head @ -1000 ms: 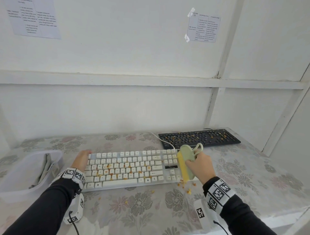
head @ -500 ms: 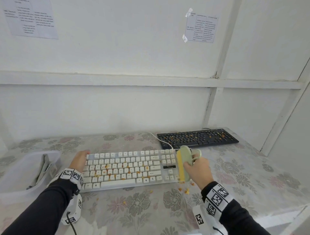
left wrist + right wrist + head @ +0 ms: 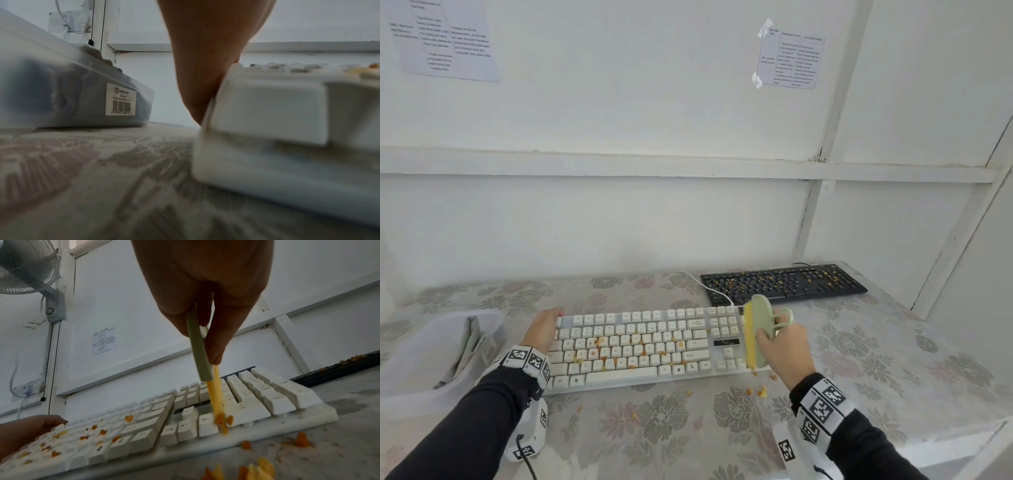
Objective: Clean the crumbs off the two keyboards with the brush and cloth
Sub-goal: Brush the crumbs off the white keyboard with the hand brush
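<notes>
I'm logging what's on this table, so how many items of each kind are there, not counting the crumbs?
Keyboards: 2, a white keyboard and a black keyboard
Brush: 1, the brush in the right hand
Bin: 1, the bin beside the left hand
Cloth: 1, the cloth in it
Total: 5

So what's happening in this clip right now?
A person is brushing crumbs off the white keyboard. The right hand grips a green brush with yellow bristles at the keyboard's right end, while the left hand steadies its left edge. Crumbs lie on its keys and the tablecloth. The black keyboard behind is crumb-covered.
</notes>
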Demonstrator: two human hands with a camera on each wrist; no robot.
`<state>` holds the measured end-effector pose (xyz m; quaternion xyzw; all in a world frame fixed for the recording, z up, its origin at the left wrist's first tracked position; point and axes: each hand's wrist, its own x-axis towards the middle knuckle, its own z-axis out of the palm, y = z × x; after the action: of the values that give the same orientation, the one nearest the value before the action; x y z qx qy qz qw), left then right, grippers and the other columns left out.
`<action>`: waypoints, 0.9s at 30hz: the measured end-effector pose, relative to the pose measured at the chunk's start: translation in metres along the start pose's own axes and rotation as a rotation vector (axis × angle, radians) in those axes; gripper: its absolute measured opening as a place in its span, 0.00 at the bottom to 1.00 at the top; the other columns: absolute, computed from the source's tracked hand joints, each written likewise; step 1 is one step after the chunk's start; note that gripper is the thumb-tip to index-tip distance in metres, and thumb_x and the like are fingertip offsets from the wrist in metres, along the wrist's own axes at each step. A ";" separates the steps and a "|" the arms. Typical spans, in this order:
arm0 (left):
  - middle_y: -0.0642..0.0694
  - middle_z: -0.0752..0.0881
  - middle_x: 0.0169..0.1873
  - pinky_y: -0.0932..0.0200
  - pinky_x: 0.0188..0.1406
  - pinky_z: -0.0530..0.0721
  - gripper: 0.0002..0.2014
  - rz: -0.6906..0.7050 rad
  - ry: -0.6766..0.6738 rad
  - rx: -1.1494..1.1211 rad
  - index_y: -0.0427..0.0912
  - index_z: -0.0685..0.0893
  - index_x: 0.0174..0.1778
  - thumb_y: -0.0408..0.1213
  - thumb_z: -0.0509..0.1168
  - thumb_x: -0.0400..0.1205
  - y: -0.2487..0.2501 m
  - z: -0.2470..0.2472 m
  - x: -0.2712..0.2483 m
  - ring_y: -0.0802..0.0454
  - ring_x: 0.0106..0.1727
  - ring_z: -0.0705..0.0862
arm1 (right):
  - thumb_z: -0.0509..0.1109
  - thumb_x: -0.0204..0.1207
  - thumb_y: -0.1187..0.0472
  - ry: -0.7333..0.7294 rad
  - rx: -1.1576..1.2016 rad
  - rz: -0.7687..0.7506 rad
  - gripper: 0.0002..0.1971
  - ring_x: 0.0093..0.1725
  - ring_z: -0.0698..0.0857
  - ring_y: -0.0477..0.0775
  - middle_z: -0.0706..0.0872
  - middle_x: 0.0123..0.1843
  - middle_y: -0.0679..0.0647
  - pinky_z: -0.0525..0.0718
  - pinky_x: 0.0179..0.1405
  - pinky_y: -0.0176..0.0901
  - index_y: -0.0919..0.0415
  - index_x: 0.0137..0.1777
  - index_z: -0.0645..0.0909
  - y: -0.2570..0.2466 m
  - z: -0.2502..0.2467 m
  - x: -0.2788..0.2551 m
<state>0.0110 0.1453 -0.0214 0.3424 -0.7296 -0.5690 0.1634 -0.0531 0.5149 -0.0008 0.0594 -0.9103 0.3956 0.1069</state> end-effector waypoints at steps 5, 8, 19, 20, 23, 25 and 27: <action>0.40 0.73 0.35 0.54 0.48 0.66 0.07 0.004 -0.018 -0.003 0.42 0.70 0.41 0.35 0.52 0.85 -0.001 -0.002 -0.001 0.47 0.42 0.71 | 0.66 0.75 0.66 -0.003 0.019 -0.053 0.03 0.27 0.76 0.51 0.80 0.32 0.55 0.72 0.21 0.31 0.59 0.43 0.75 -0.001 0.006 -0.005; 0.40 0.73 0.36 0.54 0.48 0.67 0.08 0.012 -0.017 0.017 0.42 0.70 0.39 0.34 0.52 0.85 0.000 -0.004 -0.002 0.47 0.44 0.71 | 0.65 0.74 0.65 -0.110 -0.091 0.032 0.10 0.22 0.71 0.48 0.73 0.24 0.51 0.69 0.18 0.33 0.63 0.31 0.71 0.003 0.007 -0.002; 0.48 0.67 0.28 0.55 0.32 0.63 0.16 0.031 0.004 -0.020 0.47 0.66 0.29 0.33 0.51 0.85 0.001 0.000 -0.006 0.52 0.30 0.65 | 0.65 0.76 0.66 -0.057 -0.058 -0.047 0.07 0.22 0.71 0.44 0.73 0.26 0.48 0.69 0.14 0.28 0.55 0.39 0.71 -0.001 -0.008 0.009; 0.48 0.68 0.28 0.54 0.36 0.65 0.16 0.028 0.005 -0.026 0.46 0.67 0.30 0.34 0.51 0.85 0.003 0.000 -0.007 0.52 0.30 0.66 | 0.66 0.75 0.65 -0.077 -0.098 0.000 0.11 0.21 0.70 0.45 0.72 0.24 0.49 0.67 0.15 0.28 0.58 0.32 0.70 0.001 -0.008 0.011; 0.45 0.72 0.31 0.55 0.51 0.68 0.13 0.016 0.010 -0.055 0.43 0.71 0.34 0.35 0.52 0.86 0.002 0.001 -0.007 0.48 0.35 0.71 | 0.67 0.73 0.65 -0.074 -0.092 0.078 0.18 0.21 0.69 0.47 0.71 0.23 0.52 0.66 0.18 0.34 0.61 0.24 0.67 0.005 -0.015 0.016; 0.48 0.75 0.22 0.55 0.44 0.68 0.15 0.007 0.006 -0.058 0.44 0.69 0.31 0.34 0.52 0.85 0.004 0.001 -0.009 0.49 0.31 0.68 | 0.65 0.75 0.66 -0.020 -0.061 0.042 0.12 0.21 0.70 0.47 0.74 0.25 0.53 0.66 0.16 0.32 0.64 0.30 0.72 0.003 -0.019 0.020; 0.49 0.82 0.23 0.52 0.44 0.72 0.13 -0.002 0.002 -0.061 0.42 0.73 0.34 0.35 0.53 0.85 0.004 0.000 -0.008 0.47 0.36 0.73 | 0.64 0.77 0.66 0.036 0.014 -0.027 0.03 0.24 0.74 0.45 0.77 0.31 0.52 0.68 0.14 0.28 0.64 0.47 0.75 -0.002 -0.023 0.023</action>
<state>0.0157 0.1516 -0.0159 0.3386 -0.7112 -0.5910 0.1739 -0.0719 0.5299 0.0211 0.0654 -0.9045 0.4015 0.1282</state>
